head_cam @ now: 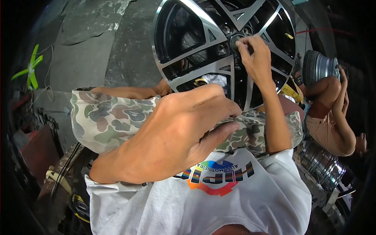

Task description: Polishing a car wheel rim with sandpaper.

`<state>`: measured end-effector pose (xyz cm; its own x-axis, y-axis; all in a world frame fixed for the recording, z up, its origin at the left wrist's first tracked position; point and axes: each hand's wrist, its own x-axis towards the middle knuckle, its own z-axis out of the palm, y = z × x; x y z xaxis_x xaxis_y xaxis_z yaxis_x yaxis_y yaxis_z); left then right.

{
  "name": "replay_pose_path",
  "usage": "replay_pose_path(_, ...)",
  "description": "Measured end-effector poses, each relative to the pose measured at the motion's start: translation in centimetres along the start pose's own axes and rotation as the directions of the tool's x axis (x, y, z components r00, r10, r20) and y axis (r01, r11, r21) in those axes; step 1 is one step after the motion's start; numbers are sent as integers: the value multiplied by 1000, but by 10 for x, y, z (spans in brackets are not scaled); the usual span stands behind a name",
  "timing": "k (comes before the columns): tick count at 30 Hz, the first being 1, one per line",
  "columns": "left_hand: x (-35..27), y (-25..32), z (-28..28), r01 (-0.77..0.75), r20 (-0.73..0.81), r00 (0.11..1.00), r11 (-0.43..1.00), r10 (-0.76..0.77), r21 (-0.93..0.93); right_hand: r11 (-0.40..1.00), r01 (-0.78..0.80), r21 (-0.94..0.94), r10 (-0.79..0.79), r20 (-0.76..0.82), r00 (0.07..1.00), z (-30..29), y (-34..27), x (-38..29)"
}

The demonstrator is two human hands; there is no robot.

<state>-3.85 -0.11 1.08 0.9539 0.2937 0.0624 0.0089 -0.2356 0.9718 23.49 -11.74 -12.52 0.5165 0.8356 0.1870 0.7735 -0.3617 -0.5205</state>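
Note:
A black alloy wheel with machined silver spokes lies before me, beyond my camouflage shorts. At its hub, my right hand pinches the edge of a dark round centre cap with thumb and fingertips. Bolt holes ring the cap. My left hand is raised close to the camera, back of the hand up, above my lap. Its fingers are curled with the thumb a little apart; whether anything is inside them is hidden. White cloth shows through a gap between the spokes.
At right, a person squats by a tyre on a silver rim. Shiny metal rims are stacked behind. A yellow container is beside the wheel. Lime-green blades and a thin cable are on the left.

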Motion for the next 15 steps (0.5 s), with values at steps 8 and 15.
replay_pose_path(8, 1, 2, 1, -4, 8, 1000, 1000, 4, 8, 993, 7, -121, -16, -70, 997, 17, -4, -33)
replay_pose_path(15, 1, 2, 0, 2, 28, 1000, 1000, -3, 19, 973, 38, -226, -71, -140, 988, 32, -13, -17)
